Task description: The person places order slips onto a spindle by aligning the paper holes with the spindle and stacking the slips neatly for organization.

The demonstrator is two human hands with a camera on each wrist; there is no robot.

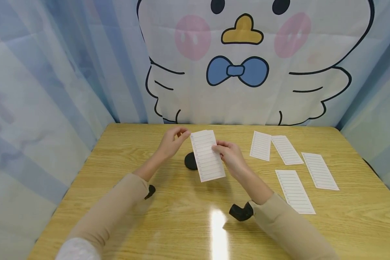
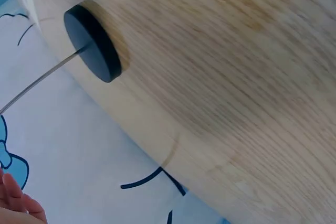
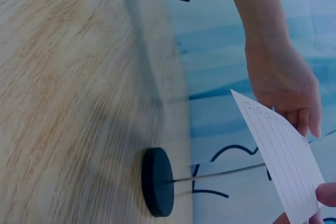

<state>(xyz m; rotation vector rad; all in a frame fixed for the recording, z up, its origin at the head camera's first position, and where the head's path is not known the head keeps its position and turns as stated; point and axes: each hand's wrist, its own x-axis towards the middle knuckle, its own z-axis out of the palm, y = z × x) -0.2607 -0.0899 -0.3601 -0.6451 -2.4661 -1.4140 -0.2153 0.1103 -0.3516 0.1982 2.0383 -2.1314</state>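
My right hand [image 1: 231,156] pinches a white lined card with small checkboxes [image 1: 209,159] by its right edge, with the thumb on the printed face. A second paper edge shows along the card's top. My left hand [image 1: 172,142] is at the card's upper left corner, its fingertips right beside that corner and its fingers loosely bent. Behind the card stands a round black base [image 1: 190,161]. The left wrist view shows a thin metal rod [image 2: 44,76] rising from this base. In the right wrist view the card hides the rod's upper part.
To the right on the wooden table [image 1: 169,224] lie several similar lined cards: an upper left one [image 1: 260,146], one beside it [image 1: 286,150], one farther right [image 1: 320,170] and a nearer one [image 1: 295,191]. A printed curtain [image 1: 240,101] hangs along the back edge.
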